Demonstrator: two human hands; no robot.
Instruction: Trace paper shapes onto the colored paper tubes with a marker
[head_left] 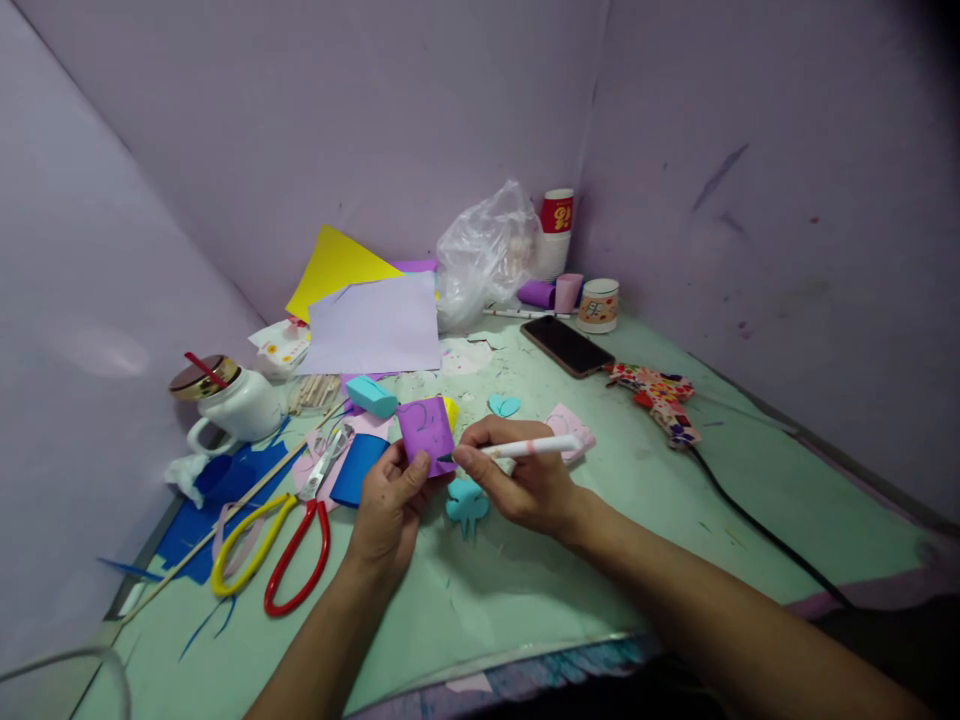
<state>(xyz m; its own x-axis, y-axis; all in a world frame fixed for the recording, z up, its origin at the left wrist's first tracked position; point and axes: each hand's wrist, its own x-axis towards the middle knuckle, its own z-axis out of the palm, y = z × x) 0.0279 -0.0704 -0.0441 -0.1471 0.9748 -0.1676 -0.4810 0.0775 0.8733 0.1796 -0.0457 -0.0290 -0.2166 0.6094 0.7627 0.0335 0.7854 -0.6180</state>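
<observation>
My left hand [390, 505] grips a folded piece of purple paper [426, 430] with dark drawn lines on it, the thumb lying on its front. In my right hand [525, 485] is a white marker pen [532, 446], its dark tip at the lower right part of the purple paper. Below the paper lies a light-blue paper cutout [467, 503] with rounded lobes. A blue paper roll [358, 470] sits just left of my left hand. Behind my right hand is a pink paper piece [574, 432], partly hidden. A small light-blue heart cutout [504, 405] lies beyond the hands.
Scissors [319, 480] with yellow and red handles lie left, beside a long thin stick [225, 520] and a white lidded mug [238, 405]. Paper sheets [375, 325] and a plastic bag [487, 250] are at the back. A phone [568, 346] and a cloth-covered glue gun [660, 395] with a black cord lie right.
</observation>
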